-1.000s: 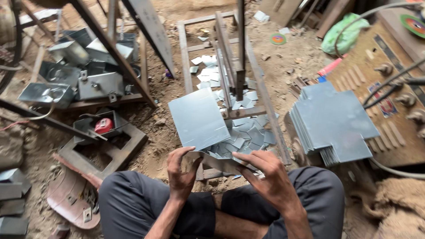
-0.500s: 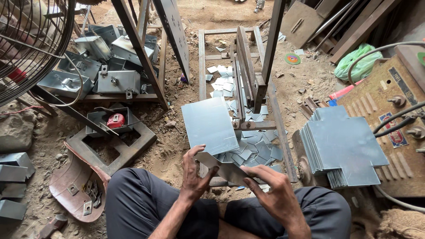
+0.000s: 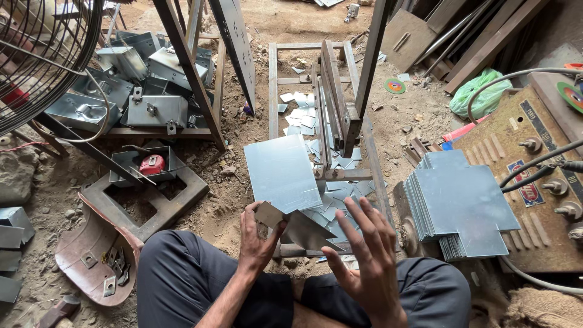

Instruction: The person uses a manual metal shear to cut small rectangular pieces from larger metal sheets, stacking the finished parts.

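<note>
Left hand [image 3: 258, 234]: grasping sheet [image 3: 285, 176] by its near corner.
Right hand [image 3: 367, 252]: released, fingers spread, over offcuts [image 3: 331, 206].
Stack [image 3: 461, 203]: right of offcuts.

Shiny flat metal sheet [image 3: 280, 173], near corner apparently bent, tilted above scraps.

Sheet stack [image 3: 464, 203] right of frame [image 3: 331, 121] (offcuts [image 3: 303, 112] inside).

Bare dirt floor [image 3: 413, 115], littered with debris, in daylight. Far left of the hands stands a wire fan guard [image 3: 42, 54]; ahead-left, metal boxes [image 3: 130, 85] pile up; right, a worn welding machine [image 3: 534, 176]; ahead, a steel frame [image 3: 340, 103].
</note>
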